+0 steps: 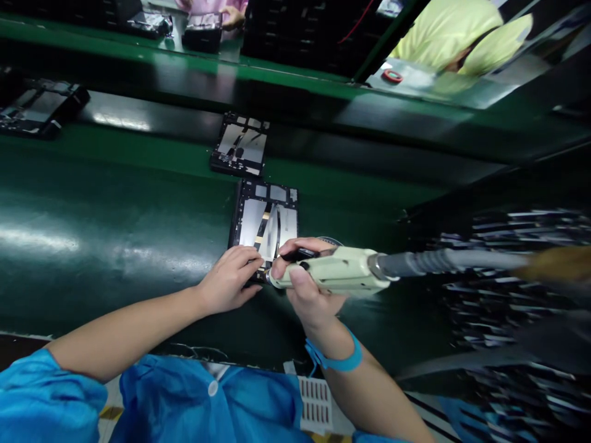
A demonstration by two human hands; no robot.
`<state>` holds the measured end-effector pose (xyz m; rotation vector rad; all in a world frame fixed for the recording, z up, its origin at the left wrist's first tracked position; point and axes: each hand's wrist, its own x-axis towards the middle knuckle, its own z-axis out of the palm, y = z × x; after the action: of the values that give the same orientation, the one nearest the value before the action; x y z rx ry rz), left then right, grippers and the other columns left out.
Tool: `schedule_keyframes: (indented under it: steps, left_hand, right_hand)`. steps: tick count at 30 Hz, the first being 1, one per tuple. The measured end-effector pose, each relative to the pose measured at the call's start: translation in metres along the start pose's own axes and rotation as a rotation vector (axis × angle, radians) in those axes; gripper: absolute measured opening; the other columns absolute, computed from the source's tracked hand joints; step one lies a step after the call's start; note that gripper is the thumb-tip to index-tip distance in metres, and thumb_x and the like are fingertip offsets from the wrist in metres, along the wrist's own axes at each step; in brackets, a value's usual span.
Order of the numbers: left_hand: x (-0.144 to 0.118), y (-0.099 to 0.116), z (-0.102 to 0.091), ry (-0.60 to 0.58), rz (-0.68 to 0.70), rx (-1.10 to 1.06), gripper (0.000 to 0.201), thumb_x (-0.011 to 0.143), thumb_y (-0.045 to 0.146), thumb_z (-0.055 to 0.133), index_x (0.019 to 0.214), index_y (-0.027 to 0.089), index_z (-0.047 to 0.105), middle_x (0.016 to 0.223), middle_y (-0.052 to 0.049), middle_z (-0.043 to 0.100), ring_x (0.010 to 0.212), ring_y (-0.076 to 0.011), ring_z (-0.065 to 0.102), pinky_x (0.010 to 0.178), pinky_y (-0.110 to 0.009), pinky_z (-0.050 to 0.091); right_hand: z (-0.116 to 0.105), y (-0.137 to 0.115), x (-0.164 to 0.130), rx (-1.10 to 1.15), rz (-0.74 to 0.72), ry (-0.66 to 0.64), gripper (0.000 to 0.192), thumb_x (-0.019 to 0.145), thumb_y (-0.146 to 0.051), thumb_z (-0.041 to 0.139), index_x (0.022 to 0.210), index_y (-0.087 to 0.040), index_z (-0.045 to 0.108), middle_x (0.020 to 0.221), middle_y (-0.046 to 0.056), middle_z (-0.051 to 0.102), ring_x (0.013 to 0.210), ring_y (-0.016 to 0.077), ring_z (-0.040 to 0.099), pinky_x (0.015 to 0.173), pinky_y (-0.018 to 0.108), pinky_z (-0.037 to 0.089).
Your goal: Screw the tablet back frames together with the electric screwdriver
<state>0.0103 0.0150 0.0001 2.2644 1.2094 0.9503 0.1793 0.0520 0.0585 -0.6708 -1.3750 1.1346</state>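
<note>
I've got R hand (305, 289) wrapped round electric screwdriver (337, 274), tip down at tablet chassis (264, 215); L hand (231, 280) fingers curled, pinning its near edge so it won't slide on green belt (115, 234).

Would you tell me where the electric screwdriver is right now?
In the head view, the electric screwdriver is right of centre, gripped by the right hand, its tip at the open tablet's near edge.

Beyond my work I see a second opened device (240, 147) lying further up the green conveyor belt (92, 209), and a third one (39, 107) at the far left (partly blurred). Across the line, a person in a yellow-green hood (457, 37) leans over a bench with a red ring (393, 75) on it. Dark stacked trays (517, 289) fill my right side.
</note>
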Motion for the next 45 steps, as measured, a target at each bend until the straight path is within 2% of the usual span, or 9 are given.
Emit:
schedule_keyframes:
  steps: [11,16,18,21,24,30,35,41,45]
  left_hand:
    - [-0.001,0.000,0.001,0.000,0.001,-0.016,0.047,0.092,0.025,0.068,0.137,0.019,0.056,0.136,-0.016,0.061,0.134,-0.0318,0.055,0.115,-0.056,0.046]
    - [0.001,-0.005,-0.022,0.037,0.030,-0.144,0.037,0.094,0.024,0.058,0.131,0.019,0.061,0.131,-0.014,0.065,0.126,-0.0264,0.062,0.108,-0.046,0.052]
    - [0.009,-0.009,-0.033,0.114,-0.172,-0.100,0.029,0.098,0.030,0.053,0.121,0.018,0.064,0.122,-0.013,0.067,0.113,-0.0233,0.067,0.099,-0.040,0.056]
    - [0.028,-0.013,-0.042,0.055,-0.647,0.089,0.031,0.095,0.046,0.060,0.104,0.017,0.066,0.103,-0.012,0.069,0.099,-0.0268,0.069,0.091,-0.041,0.055]
    - [0.041,-0.014,-0.040,-0.025,-0.833,0.133,0.028,0.089,0.044,0.068,0.095,0.018,0.063,0.089,-0.009,0.069,0.092,-0.0298,0.069,0.086,-0.040,0.053]
    - [0.005,-0.012,-0.047,0.130,-0.927,0.001,0.012,0.097,0.033,0.057,0.099,0.021,0.056,0.081,-0.001,0.066,0.077,-0.0184,0.065,0.071,-0.027,0.046]
    - [-0.036,-0.015,-0.061,0.219,-0.972,-0.125,0.014,0.093,0.034,0.060,0.096,0.020,0.059,0.078,0.000,0.067,0.070,-0.0154,0.063,0.065,-0.025,0.044]
    - [-0.025,-0.021,-0.054,0.217,-0.928,-0.278,0.035,0.084,0.053,0.064,0.080,0.018,0.063,0.065,0.000,0.062,0.058,-0.0156,0.055,0.055,-0.026,0.036]
    - [-0.019,-0.025,-0.045,0.248,-0.891,-0.341,0.047,0.085,0.064,0.056,0.086,0.018,0.063,0.069,-0.001,0.064,0.059,-0.0154,0.055,0.055,-0.026,0.038]
  right_hand:
    - [0.001,0.007,-0.003,-0.030,0.029,-0.046,0.026,0.087,-0.038,0.074,0.110,-0.031,0.063,0.092,-0.001,0.069,0.055,0.0145,0.063,0.055,0.034,0.056]
    - [0.003,0.012,-0.004,-0.059,0.018,-0.032,0.028,0.086,-0.034,0.074,0.112,-0.028,0.063,0.092,0.002,0.069,0.057,0.0152,0.063,0.054,0.034,0.057]
    - [0.003,0.009,0.001,-0.041,0.033,0.004,0.028,0.085,-0.034,0.075,0.110,-0.028,0.064,0.091,0.002,0.069,0.055,0.0156,0.063,0.052,0.035,0.057]
    - [-0.006,-0.005,0.013,0.044,0.008,0.115,0.023,0.083,-0.034,0.077,0.104,-0.029,0.068,0.089,0.002,0.070,0.050,0.0156,0.063,0.045,0.033,0.054]
    - [-0.022,-0.021,0.024,0.104,-0.082,0.226,0.023,0.079,-0.031,0.078,0.101,-0.028,0.071,0.089,0.002,0.070,0.051,0.0167,0.064,0.046,0.034,0.054]
    - [-0.047,-0.023,0.037,-0.015,-0.191,0.470,0.013,0.066,-0.020,0.078,0.078,-0.018,0.073,0.073,0.003,0.070,0.043,0.0188,0.062,0.042,0.036,0.053]
    - [-0.050,-0.013,0.039,-0.044,-0.193,0.515,0.013,0.064,-0.020,0.080,0.073,-0.017,0.072,0.072,0.002,0.070,0.043,0.0192,0.062,0.041,0.037,0.052]
    - [-0.054,-0.009,0.030,-0.211,-0.086,0.470,0.015,0.074,-0.028,0.079,0.087,-0.023,0.074,0.077,-0.001,0.070,0.052,0.0165,0.063,0.051,0.034,0.056]
    - [-0.058,-0.003,0.026,-0.217,-0.054,0.462,0.014,0.078,-0.025,0.075,0.089,-0.019,0.070,0.076,0.000,0.069,0.052,0.0151,0.063,0.050,0.031,0.054]
